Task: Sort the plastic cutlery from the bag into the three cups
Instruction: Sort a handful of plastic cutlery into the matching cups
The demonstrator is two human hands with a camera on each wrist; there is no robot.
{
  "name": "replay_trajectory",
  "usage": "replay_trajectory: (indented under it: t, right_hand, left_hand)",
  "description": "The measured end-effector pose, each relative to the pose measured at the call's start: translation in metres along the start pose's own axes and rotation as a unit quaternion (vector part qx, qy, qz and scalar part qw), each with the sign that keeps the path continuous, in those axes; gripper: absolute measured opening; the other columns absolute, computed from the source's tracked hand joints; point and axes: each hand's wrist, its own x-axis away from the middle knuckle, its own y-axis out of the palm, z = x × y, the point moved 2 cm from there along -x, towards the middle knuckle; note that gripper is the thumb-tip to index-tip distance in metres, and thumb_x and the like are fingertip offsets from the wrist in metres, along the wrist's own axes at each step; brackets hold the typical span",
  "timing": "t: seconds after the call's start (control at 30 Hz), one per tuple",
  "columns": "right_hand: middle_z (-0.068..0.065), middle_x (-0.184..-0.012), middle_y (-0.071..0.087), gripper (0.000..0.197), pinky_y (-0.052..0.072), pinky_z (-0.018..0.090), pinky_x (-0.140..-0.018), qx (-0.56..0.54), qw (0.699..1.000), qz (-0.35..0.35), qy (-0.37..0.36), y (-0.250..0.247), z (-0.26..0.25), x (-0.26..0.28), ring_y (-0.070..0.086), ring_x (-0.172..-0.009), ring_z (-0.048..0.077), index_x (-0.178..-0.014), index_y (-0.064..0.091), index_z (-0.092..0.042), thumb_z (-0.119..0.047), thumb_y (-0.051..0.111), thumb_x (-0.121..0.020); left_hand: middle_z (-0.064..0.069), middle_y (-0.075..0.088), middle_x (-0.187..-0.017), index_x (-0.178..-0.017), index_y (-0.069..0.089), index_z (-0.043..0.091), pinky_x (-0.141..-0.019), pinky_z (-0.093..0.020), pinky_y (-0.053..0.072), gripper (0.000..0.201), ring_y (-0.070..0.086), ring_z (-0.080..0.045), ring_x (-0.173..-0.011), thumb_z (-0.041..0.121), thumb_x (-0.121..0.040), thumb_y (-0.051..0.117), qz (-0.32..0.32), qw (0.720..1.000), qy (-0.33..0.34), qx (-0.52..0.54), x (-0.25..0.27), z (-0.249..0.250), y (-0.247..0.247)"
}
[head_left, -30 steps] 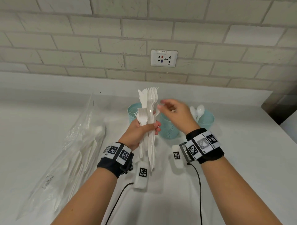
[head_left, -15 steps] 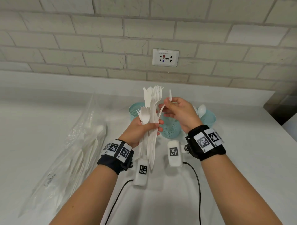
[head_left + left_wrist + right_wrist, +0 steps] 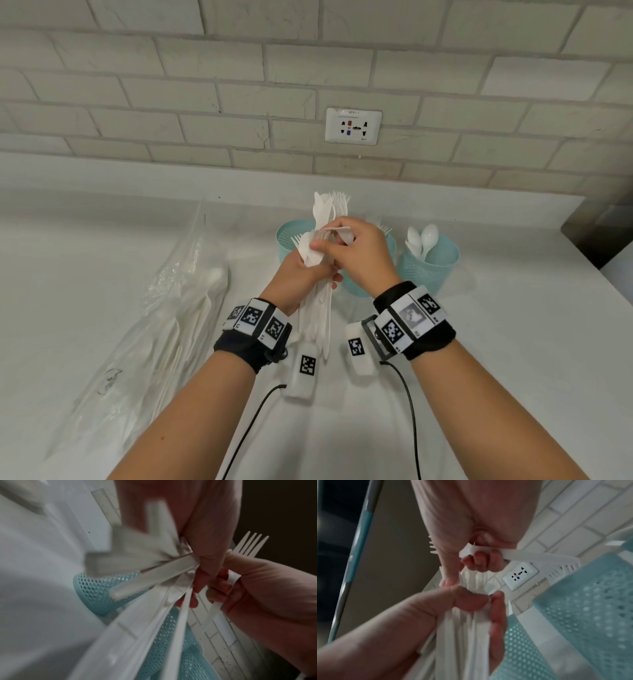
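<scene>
My left hand [image 3: 322, 270] grips an upright bundle of white plastic cutlery [image 3: 317, 308], forks and knives with their heads up, over the counter in front of the cups. My right hand [image 3: 325, 245] is against the bundle's upper part. Its curled fingers hold a single white fork [image 3: 513, 556] crosswise, tines [image 3: 386, 229] sticking out to the right, while thumb and forefinger pinch another piece in the bundle. Three teal mesh cups stand behind: the left cup [image 3: 286, 240], the middle cup [image 3: 358, 286] mostly hidden by my hands, and the right cup [image 3: 430, 267] with white spoons [image 3: 424, 240].
A clear plastic bag [image 3: 154, 325] with more white cutlery lies flat on the white counter [image 3: 513, 342] to the left. A tiled wall with a socket [image 3: 352, 126] rises behind the cups. The counter's right edge [image 3: 609, 284] is near the right cup.
My right hand drew one fork out of the bundle, then came back to it with that fork tucked in its fingers. It now pinches another piece. The left hand stayed put.
</scene>
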Motion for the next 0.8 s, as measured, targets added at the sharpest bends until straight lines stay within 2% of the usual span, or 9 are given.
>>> replay_trajectory:
  t: [0.07,0.17,0.27,0.37,0.5,0.6,0.67,0.73,0.8]
  right_hand:
    - [0.002,-0.073,0.066,0.015,0.051,0.025,-0.055,-0.025,1.0,0.011,0.002,-0.003,-0.002,-0.003,0.061,-0.061,0.009,-0.076,0.067,-0.012,-0.007,0.08,-0.069]
    - [0.003,-0.072,0.065,0.014,0.053,0.02,-0.066,-0.076,0.996,0.031,-0.014,-0.012,-0.011,-0.005,0.061,-0.066,0.008,-0.074,0.065,-0.008,-0.003,0.077,-0.07]
    - [0.001,-0.072,0.059,0.013,0.048,0.014,-0.065,-0.121,0.989,0.078,-0.036,-0.026,-0.015,-0.011,0.055,-0.067,0.007,-0.081,0.061,-0.003,-0.004,0.073,-0.077]
    - [0.001,-0.083,0.065,0.009,0.047,0.019,-0.069,-0.15,0.983,0.102,-0.04,-0.039,-0.014,-0.019,0.055,-0.07,0.007,-0.088,0.059,-0.013,-0.012,0.067,-0.084]
    - [0.004,-0.09,0.072,0.01,0.042,0.015,-0.062,-0.171,0.972,0.152,-0.055,-0.055,-0.015,-0.03,0.05,-0.06,0.004,-0.092,0.053,-0.022,-0.014,0.058,-0.091]
    - [0.007,-0.095,0.067,0.016,0.044,0.02,-0.071,-0.182,0.957,0.22,-0.055,-0.071,-0.014,-0.04,0.057,-0.072,0.005,-0.097,0.049,-0.028,-0.012,0.053,-0.094]
    - [0.006,-0.097,0.063,0.016,0.047,0.021,-0.077,-0.167,0.952,0.249,-0.053,-0.078,-0.015,-0.046,0.058,-0.08,0.009,-0.104,0.045,-0.024,-0.011,0.05,-0.095]
    - [0.002,-0.096,0.058,0.018,0.049,0.013,-0.07,-0.143,0.956,0.251,-0.054,-0.078,-0.014,-0.051,0.058,-0.08,0.008,-0.109,0.041,-0.019,-0.008,0.047,-0.096]
    - [0.002,-0.096,0.056,0.02,0.051,0.012,-0.066,-0.131,0.963,0.228,-0.061,-0.072,-0.011,-0.055,0.062,-0.081,0.015,-0.11,0.041,-0.017,-0.005,0.046,-0.095]
  left_hand:
    - [-0.012,0.064,-0.08,-0.106,0.059,-0.002,-0.059,-0.027,0.053,0.027,0.064,-0.017,-0.063,-0.013,-0.082,0.056,0.01,1.0,0.0,-0.001,0.0,0.001,-0.001]
    - [-0.009,0.065,-0.079,-0.099,0.058,0.001,-0.058,-0.025,0.053,0.023,0.064,-0.015,-0.061,-0.012,-0.081,0.059,0.021,1.0,-0.003,-0.013,0.0,0.0,-0.002]
    - [-0.007,0.066,-0.08,-0.095,0.057,0.007,-0.06,-0.026,0.054,0.023,0.064,-0.017,-0.063,-0.011,-0.081,0.059,0.025,0.999,-0.008,-0.024,0.002,-0.004,-0.002]
    - [-0.007,0.066,-0.08,-0.093,0.058,0.01,-0.061,-0.027,0.053,0.024,0.064,-0.017,-0.064,-0.011,-0.083,0.056,0.029,0.999,-0.013,-0.02,0.0,-0.008,-0.003]
    - [-0.007,0.066,-0.08,-0.091,0.06,0.012,-0.064,-0.029,0.053,0.023,0.064,-0.016,-0.063,-0.01,-0.084,0.056,0.028,0.999,-0.022,-0.022,0.0,-0.008,-0.003]
    - [-0.006,0.066,-0.078,-0.094,0.06,0.009,-0.063,-0.027,0.053,0.022,0.064,-0.015,-0.062,-0.009,-0.083,0.057,0.032,0.999,-0.027,-0.013,0.0,-0.007,-0.004]
    - [-0.006,0.066,-0.078,-0.101,0.058,0.006,-0.064,-0.028,0.053,0.023,0.064,-0.014,-0.062,-0.008,-0.084,0.057,0.04,0.999,-0.031,-0.008,0.0,-0.008,-0.006]
    - [-0.006,0.066,-0.079,-0.105,0.056,0.003,-0.063,-0.028,0.053,0.023,0.065,-0.013,-0.06,-0.008,-0.084,0.057,0.047,0.998,-0.035,-0.005,-0.001,-0.009,-0.007]
    - [-0.006,0.066,-0.078,-0.108,0.055,-0.001,-0.062,-0.026,0.054,0.024,0.065,-0.012,-0.059,-0.008,-0.085,0.055,0.052,0.998,-0.037,0.001,-0.001,-0.009,-0.008]
